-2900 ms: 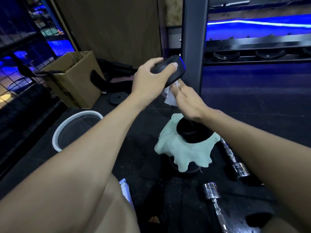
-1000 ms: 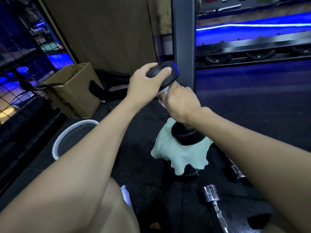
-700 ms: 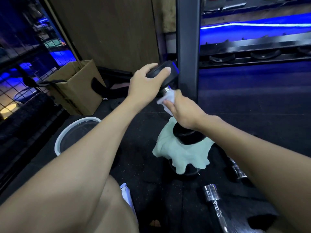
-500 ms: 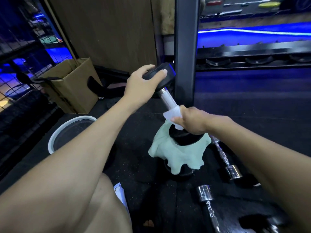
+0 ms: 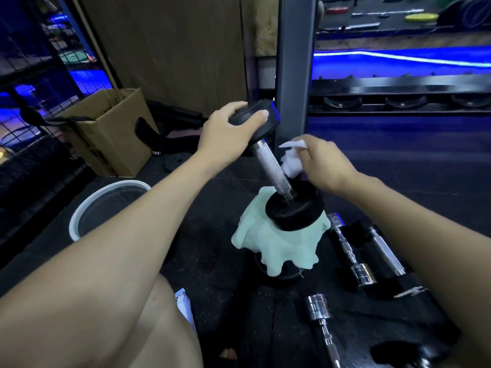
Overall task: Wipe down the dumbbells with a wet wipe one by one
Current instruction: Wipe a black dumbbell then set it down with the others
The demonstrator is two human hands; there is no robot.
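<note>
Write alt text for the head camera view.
A person's left hand grips the top of a tilted black dumbbell standing on a pale green cloth, while the right hand holds a white wet wipe beside its metal handle.

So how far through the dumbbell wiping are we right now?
Nothing looks finished that the view can prove. In hand: the left hand grips the top head of the black dumbbell, standing tilted on a green cloth, while the right hand holds the white wipe beside its steel handle. Left: its lower head and the chrome bars on the floor; whether those are wiped, I cannot tell.
</note>
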